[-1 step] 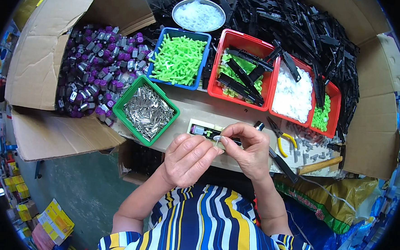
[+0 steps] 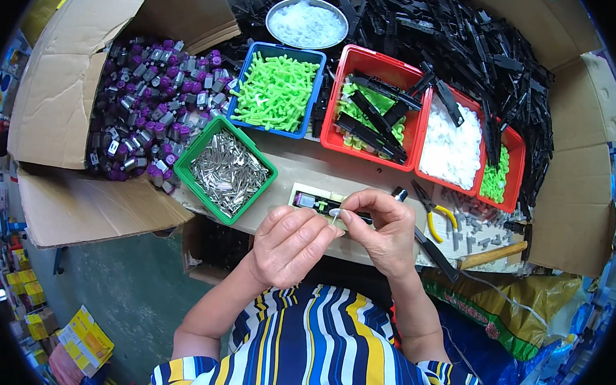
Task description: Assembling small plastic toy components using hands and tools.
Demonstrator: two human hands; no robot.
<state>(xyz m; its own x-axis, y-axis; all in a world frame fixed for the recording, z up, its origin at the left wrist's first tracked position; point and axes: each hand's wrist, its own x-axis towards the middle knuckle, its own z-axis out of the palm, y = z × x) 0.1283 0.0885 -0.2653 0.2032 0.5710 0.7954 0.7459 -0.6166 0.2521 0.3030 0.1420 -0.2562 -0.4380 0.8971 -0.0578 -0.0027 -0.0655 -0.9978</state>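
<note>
My left hand (image 2: 291, 246) pinches a thin metal pin (image 2: 334, 221) between thumb and fingertips. With thumb and forefinger, my right hand (image 2: 381, 231) grips a small white round plastic part (image 2: 333, 212) at the pin's upper end. Both hands meet just in front of a cream-coloured holder (image 2: 295, 190) at the bench's near edge. In it lies a black plastic housing with a grey and purple motor (image 2: 305, 201) and a bright green piece. My right hand hides part of the housing.
To the left stand a green bin (image 2: 178, 163) of metal pins and a carton (image 2: 54, 123) of motors. Behind are a blue bin (image 2: 318, 88) of green rods and a red bin (image 2: 416, 146) with black housings. Pliers (image 2: 433, 223) and a wooden handle (image 2: 493, 255) lie right.
</note>
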